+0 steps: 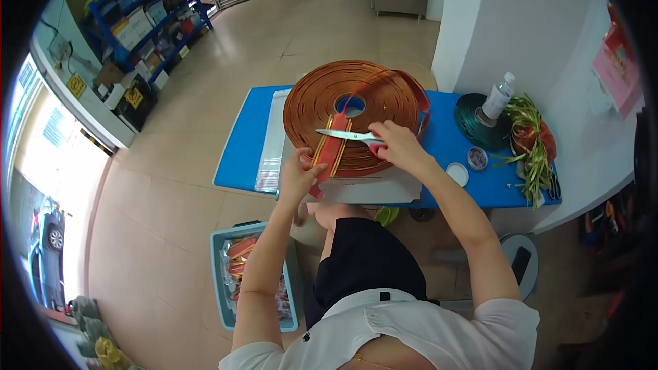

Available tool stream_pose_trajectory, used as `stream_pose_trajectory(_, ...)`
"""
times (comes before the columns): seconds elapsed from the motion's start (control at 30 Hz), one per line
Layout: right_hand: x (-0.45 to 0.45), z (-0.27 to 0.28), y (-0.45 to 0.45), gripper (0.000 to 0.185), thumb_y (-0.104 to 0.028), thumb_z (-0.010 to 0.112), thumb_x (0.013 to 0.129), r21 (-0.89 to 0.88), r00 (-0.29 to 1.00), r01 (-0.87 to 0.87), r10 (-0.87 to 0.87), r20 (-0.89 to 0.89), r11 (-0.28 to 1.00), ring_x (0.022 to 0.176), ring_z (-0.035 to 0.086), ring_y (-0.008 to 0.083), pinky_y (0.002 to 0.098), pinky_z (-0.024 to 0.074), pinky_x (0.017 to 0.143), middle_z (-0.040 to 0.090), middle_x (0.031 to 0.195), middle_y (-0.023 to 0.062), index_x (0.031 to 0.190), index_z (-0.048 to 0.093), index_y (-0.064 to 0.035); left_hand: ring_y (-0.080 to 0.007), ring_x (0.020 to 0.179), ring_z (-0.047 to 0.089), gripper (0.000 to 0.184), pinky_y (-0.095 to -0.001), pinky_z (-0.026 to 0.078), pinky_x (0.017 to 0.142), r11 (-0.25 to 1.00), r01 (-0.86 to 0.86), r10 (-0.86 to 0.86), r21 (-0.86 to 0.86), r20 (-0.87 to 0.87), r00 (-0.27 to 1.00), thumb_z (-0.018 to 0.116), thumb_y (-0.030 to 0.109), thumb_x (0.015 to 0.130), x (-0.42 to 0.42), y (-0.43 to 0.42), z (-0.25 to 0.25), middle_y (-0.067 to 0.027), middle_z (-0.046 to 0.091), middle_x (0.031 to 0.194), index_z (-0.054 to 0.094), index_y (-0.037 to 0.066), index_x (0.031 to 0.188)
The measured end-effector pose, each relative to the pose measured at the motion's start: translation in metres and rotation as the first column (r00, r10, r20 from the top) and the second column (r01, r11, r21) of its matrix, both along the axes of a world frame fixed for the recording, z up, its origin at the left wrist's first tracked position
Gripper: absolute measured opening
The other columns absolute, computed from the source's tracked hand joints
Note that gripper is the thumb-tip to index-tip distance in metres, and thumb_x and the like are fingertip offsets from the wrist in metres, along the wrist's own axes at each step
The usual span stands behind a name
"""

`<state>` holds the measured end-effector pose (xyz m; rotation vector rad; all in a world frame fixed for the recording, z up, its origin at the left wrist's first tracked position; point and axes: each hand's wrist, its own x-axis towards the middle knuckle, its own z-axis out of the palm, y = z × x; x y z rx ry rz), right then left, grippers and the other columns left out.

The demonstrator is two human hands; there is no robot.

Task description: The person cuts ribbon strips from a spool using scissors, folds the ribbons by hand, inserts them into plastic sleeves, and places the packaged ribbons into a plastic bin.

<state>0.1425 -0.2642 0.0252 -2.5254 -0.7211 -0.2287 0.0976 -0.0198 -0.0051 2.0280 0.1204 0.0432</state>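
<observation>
A large orange-brown coil of flat ribbon (308,103) lies on the blue table. Over its front part runs a red ribbon strip (332,151), flanked by thin yellow sticks (342,149). My left hand (297,175) pinches the strip near its lower end, thumb on top. In my right hand (397,145) are scissors (346,135) with red handles. Their blades point left and lie across the strip, just below the coil's centre hole. Whether the blades are touching the strip is not plain. More red ribbon (415,89) loops over the coil's right side.
The blue table (236,133) carries a clear plastic sleeve (273,140), a green coil (473,123), a bottle (498,98), a small jar (477,158) and green-yellow strands (531,144). A blue bin (218,288) of packed red pieces stands on the floor left of my legs.
</observation>
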Motion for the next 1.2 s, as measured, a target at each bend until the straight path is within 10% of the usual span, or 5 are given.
stream_pose_trajectory(0.3,-0.067,0.033,-0.060,0.040,0.002,0.063,0.074,0.945,0.988,0.128,-0.116,-0.098,0.301,0.064,0.055,0.0075,0.0187,0.0435,0.054,0.055,0.076,0.0021,0.112,0.051,0.0005,-0.0084,0.050,0.052,0.062,-0.0171,0.036,0.037,0.934,-0.342,0.355,-0.102,0.351,0.867,0.053,0.006,0.077,-0.215,0.128,0.109,-0.0054,0.057,0.068,0.026,0.004,0.133)
stream_pose_trajectory(0.43,-0.090,0.013,-0.062,0.035,0.003,0.061,0.074,0.926,0.955,0.296,-0.105,-0.279,0.235,0.052,0.050,0.0052,0.0165,0.0378,0.044,0.054,0.066,0.0008,0.108,0.055,0.0008,-0.0147,0.049,0.056,0.059,-0.0257,0.045,0.032,0.855,-0.514,0.490,0.066,-0.429,0.759,0.054,0.019,0.079,-0.422,0.256,-0.015,-0.0069,0.056,0.067,0.030,0.004,0.132)
stream_pose_trajectory(0.53,-0.098,0.000,-0.042,0.035,0.002,0.061,0.074,0.919,0.948,0.304,0.017,-0.318,0.251,0.049,0.048,0.0042,0.0160,0.0366,0.043,0.055,0.066,0.0017,0.108,0.056,-0.0010,-0.0243,0.082,0.061,0.067,-0.0383,0.052,0.068,0.777,0.244,0.577,0.580,-0.812,0.093,0.067,0.027,0.074,-0.524,0.314,-0.110,-0.0156,0.060,0.097,0.036,-0.002,0.127)
stream_pose_trajectory(0.7,-0.103,-0.003,-0.002,0.036,0.002,0.062,0.074,0.921,0.891,0.286,0.281,-0.357,0.266,0.050,0.047,0.0027,0.0158,0.0365,0.044,0.055,0.064,0.0003,0.109,0.056,-0.0034,-0.0253,0.118,0.041,0.060,-0.0348,0.033,0.098,0.920,-0.317,0.327,0.232,-0.004,0.945,0.067,0.017,0.075,-0.266,0.219,-0.070,-0.0162,0.046,0.124,0.039,-0.001,0.125)
stream_pose_trajectory(1.2,-0.163,-0.020,-0.041,0.037,0.002,0.065,0.073,0.814,0.857,0.442,0.090,-0.507,0.376,0.049,0.049,0.0048,0.0162,0.0373,0.043,0.061,0.067,0.0068,0.108,0.054,0.0017,-0.0171,0.057,0.056,0.023,-0.0322,0.045,0.055,0.942,-0.299,0.281,0.150,0.127,0.951,0.065,0.020,0.071,0.179,0.156,-0.025,-0.0128,0.061,0.062,0.062,-0.002,0.068)
